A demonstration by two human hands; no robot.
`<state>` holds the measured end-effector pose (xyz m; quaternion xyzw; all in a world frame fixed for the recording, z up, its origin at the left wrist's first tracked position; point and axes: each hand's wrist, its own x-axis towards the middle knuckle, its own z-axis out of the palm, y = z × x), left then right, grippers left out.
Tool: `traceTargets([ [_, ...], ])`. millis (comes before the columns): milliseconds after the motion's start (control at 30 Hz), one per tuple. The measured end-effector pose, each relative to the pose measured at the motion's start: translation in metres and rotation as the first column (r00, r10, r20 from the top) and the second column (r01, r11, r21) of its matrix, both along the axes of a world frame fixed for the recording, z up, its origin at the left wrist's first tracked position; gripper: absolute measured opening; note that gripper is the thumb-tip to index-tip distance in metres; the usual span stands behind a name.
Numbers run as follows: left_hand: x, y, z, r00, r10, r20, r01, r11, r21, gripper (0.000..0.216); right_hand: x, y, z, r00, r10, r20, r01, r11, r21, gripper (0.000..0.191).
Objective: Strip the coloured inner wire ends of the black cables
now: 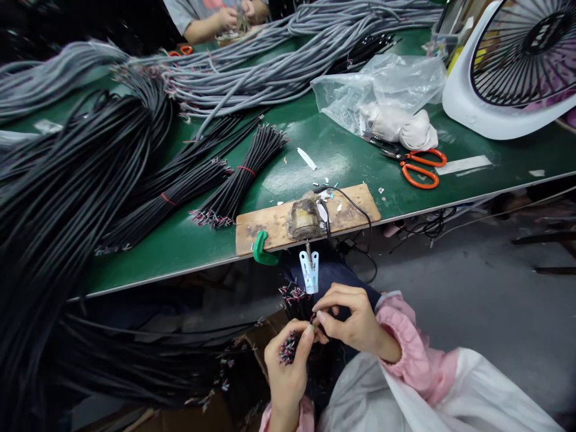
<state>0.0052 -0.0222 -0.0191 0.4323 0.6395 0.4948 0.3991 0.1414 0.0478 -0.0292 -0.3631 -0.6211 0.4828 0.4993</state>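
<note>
My left hand [288, 366] is closed around a bundle of black cables [288, 348], whose stripped ends with thin red and white wires poke out. Thumb and fingertips of my right hand [348, 315] pinch the thin wires at one cable's end, touching the left fingertips. Just behind my hands, more black cables [294, 294] stand with their wire ends up. A light-blue clothespin [309, 271] hangs above them on a metal rod from a wooden board [355, 210]. On the board sits a worn, brownish block [305, 219].
A green clamp [262, 249] grips the board at the edge of the green table [288, 159]. Orange-handled scissors [420, 168], a clear plastic bag [382, 84] and a fan [508, 66] stand right. Black cable bundles [108, 150] and grey cables [270, 66] cover the left and back. Another person's hands [236, 17] work opposite.
</note>
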Motion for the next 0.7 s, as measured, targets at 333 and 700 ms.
traceTargets([
  [333, 0.0022, -0.0010, -0.0037, 0.998, 0.020, -0.059, -0.019, 1.000, 0.008, 0.026, -0.0034, -0.0027, -0.0018, 0.999, -0.015, 0.031, 0.015, 1.000, -0.002, 0.015],
  [700, 0.0005, -0.0006, -0.0089, 0.999, 0.009, -0.053, -0.007, 1.000, 0.028, 0.024, -0.0014, -0.0020, -0.0007, 0.999, -0.010, 0.047, 0.007, 0.998, 0.057, 0.011],
])
